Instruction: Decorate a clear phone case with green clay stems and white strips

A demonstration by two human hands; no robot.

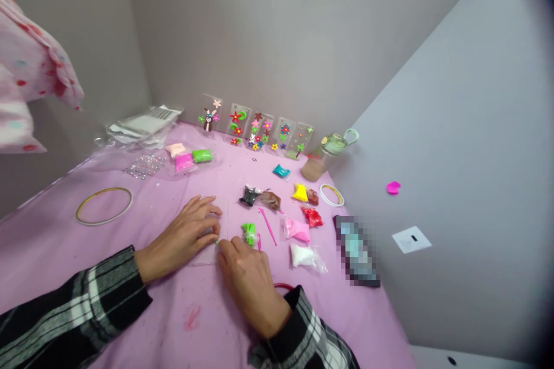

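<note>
My left hand point(190, 232) rests over a clear flat sheet or case point(206, 257), fingers apart and loosely bent, the thumb and index tips close to my right fingertips. My right hand point(247, 277) is closed, its fingers pinched at a tiny bit of green clay point(217, 242); most of the pinch is hidden behind the knuckles. Just beyond the right hand lie an opened packet of green clay point(250, 233) and a pink modelling stick point(268, 227). A red bangle point(284, 286) shows by the right wrist.
Clay packets in black point(250, 196), white point(305, 256), pink point(296, 229) and red point(312, 217) lie to the right, near a blurred phone point(357, 251). Decorated clear phone cases point(259, 128) lean on the wall beside a bottle point(324, 155). A bangle point(104, 206) lies left.
</note>
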